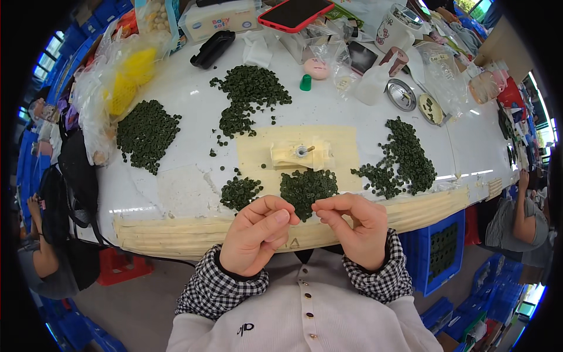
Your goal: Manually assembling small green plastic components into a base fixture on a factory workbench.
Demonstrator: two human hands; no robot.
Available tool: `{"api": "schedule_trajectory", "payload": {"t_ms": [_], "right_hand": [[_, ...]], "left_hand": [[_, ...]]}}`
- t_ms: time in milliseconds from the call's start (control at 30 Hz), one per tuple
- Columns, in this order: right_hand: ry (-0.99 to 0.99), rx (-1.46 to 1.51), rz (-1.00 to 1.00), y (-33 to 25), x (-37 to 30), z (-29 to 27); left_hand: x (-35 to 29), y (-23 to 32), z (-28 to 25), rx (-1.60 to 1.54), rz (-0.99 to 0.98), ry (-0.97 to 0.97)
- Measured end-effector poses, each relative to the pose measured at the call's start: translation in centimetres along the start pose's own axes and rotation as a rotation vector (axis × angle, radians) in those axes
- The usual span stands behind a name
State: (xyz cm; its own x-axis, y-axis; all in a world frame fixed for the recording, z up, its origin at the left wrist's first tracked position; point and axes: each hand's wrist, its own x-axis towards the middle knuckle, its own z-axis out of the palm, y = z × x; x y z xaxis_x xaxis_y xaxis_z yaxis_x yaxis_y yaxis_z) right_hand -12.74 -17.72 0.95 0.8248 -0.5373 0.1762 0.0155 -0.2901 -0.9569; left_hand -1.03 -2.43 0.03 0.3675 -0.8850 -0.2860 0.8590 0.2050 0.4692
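Both hands are over the near edge of the bench (193, 138), one on either side of the nearest heap of dark green ring-shaped parts (308, 186). The left hand (258, 232) has its thumb and forefinger drawn together in a fine pinch, its other fingers curled in; the right hand (355, 226) mirrors it, thumb and forefinger tips close together and facing the left. Any part between either pair of fingertips is too small to make out, so I cannot tell whether the hands grip one or are bare.

The step in hand looks like handling the little parts singly, fingertip to fingertip, at the heap. Just beyond that heap, on a pale yellow tape patch (252, 146), sits a tape-wrapped block (284, 155) with a round metal collar and a short brown peg; neither hand touches it. More of the same parts lie in a small heap to the left (240, 192) and a larger one to the right (410, 155).

As I judge it, the next move calls for a light, exact pinch on one part, with the fingertips kept clear of its loose neighbours
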Motion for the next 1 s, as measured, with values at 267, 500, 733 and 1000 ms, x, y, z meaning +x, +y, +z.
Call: {"api": "schedule_trajectory", "payload": {"t_ms": [267, 500, 733, 1000], "right_hand": [[-0.014, -0.004, -0.125, 0.0, 0.4, -0.1], [-0.08, 0.25, 0.017, 0.3, 0.1, 0.4], [-0.059, 0.449, 0.227, -0.2, -0.3, 0.3], [-0.087, 0.479, 0.171, 0.4, -0.4, 0.3]], "left_hand": [[0.0, -0.4, 0.2, 0.044, 0.016, 0.068], [0.1, -0.6, 0.0, 0.07, 0.024, 0.018], [0.0, -0.3, 0.7, 0.123, 0.014, 0.06], [0.2, -0.7, -0.3, 0.039, 0.022, -0.028]]}}
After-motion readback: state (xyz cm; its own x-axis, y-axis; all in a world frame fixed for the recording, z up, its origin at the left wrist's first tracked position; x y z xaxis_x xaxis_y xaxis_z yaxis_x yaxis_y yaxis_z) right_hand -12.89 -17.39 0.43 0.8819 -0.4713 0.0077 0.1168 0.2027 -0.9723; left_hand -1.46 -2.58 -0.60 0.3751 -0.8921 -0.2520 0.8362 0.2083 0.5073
